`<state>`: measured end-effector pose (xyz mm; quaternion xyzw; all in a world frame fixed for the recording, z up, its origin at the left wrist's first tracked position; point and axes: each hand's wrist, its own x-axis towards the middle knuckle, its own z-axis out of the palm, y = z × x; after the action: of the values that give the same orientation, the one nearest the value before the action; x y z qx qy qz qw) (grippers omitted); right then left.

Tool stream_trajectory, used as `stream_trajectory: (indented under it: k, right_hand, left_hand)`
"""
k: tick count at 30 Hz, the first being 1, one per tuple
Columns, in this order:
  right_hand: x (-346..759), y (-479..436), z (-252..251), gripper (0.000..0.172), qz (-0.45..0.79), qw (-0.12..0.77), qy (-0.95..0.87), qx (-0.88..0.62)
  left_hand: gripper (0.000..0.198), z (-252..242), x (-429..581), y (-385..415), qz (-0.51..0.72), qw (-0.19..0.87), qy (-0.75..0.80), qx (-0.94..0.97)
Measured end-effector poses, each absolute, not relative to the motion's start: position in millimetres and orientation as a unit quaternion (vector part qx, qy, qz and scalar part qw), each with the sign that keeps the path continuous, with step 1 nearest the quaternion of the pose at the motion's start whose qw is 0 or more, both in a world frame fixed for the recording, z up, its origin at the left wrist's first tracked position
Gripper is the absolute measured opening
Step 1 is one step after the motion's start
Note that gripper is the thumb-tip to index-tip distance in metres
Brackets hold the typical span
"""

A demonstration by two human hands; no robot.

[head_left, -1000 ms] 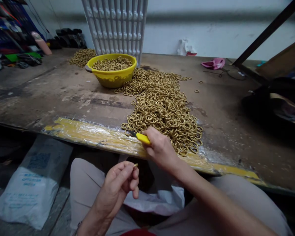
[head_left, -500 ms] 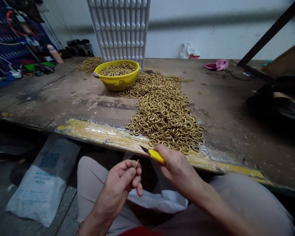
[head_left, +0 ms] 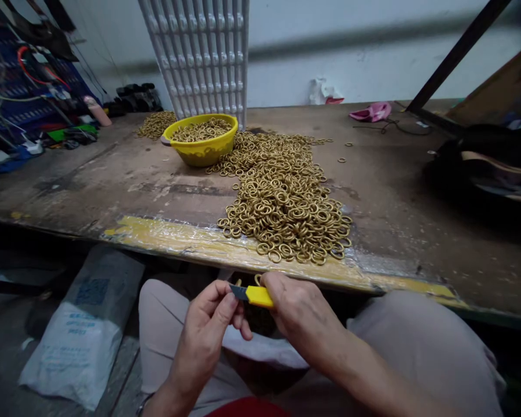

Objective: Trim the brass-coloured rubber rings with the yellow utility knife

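My right hand (head_left: 299,315) grips a yellow-handled knife (head_left: 252,295), its dark blade pointing left. My left hand (head_left: 208,327) pinches a small brass ring (head_left: 238,284) between thumb and fingers, right at the blade tip. Both hands meet above my lap, just below the table's taped front edge (head_left: 178,243). A big heap of brass rings (head_left: 282,197) lies on the table just beyond them. Further back stands a yellow bowl (head_left: 202,147) filled with more rings.
A white slatted crate (head_left: 204,58) stands behind the bowl. A white printed sack (head_left: 78,330) lies on the floor at left. Tools and cables clutter the far left. A dark bag (head_left: 486,168) and a pink item (head_left: 371,111) sit on the table's right.
My right hand drew the knife back from the heap's near edge down to my lap. The blade now meets the ring held in my left hand.
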<state>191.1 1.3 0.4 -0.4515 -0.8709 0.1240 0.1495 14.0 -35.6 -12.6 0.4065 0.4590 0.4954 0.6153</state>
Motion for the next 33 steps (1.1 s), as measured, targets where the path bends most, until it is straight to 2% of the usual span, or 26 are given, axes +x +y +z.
stream_trajectory:
  k: [5, 8, 10, 12, 14, 17, 19, 21, 27, 33]
  right_hand:
    - [187, 4, -2, 0.02, 0.139, 0.089, -0.861, -0.48]
    - [188, 13, -2, 0.021, 0.132, 0.041, -0.826, -0.546]
    - [190, 20, -1, 0.017, 0.169, 0.08, -0.797, -0.575]
    - [191, 26, 0, 0.012, 0.288, 0.184, -0.761, -0.551]
    - [190, 29, 1, 0.021, 0.471, 0.271, -0.68, -0.493]
    - [186, 27, 2, 0.028, 0.697, 0.298, -0.504, -0.413]
    - [186, 25, 1, 0.032, 0.758, 0.299, -0.424, -0.395]
    - [186, 23, 0, 0.034, 0.779, 0.299, -0.392, -0.387]
    - [185, 23, -2, 0.037, 0.773, 0.299, -0.4, -0.392]
    - [184, 23, 2, 0.032, 0.717, 0.293, -0.501, -0.386]
  left_hand:
    - [0.024, 0, 7, -41, 0.465, 0.525, 0.494, 0.514]
    - [0.029, 14, 5, -55, 0.46, 0.513, 0.475, 0.547]
    - [0.032, 18, 5, -62, 0.465, 0.552, 0.435, 0.539]
    - [0.036, 14, 5, -62, 0.459, 0.631, 0.42, 0.463]
    - [0.035, 2, 5, -53, 0.456, 0.703, 0.422, 0.347]
    - [0.019, -18, 4, -34, 0.464, 0.756, 0.399, 0.23]
    - [0.023, -25, 6, -25, 0.461, 0.778, 0.373, 0.207]
    - [0.029, -26, 9, -22, 0.461, 0.785, 0.36, 0.202]
    - [0.026, -18, 15, -18, 0.452, 0.752, 0.412, 0.247]
    - [0.028, -13, 11, -13, 0.391, 0.809, 0.371, 0.236]
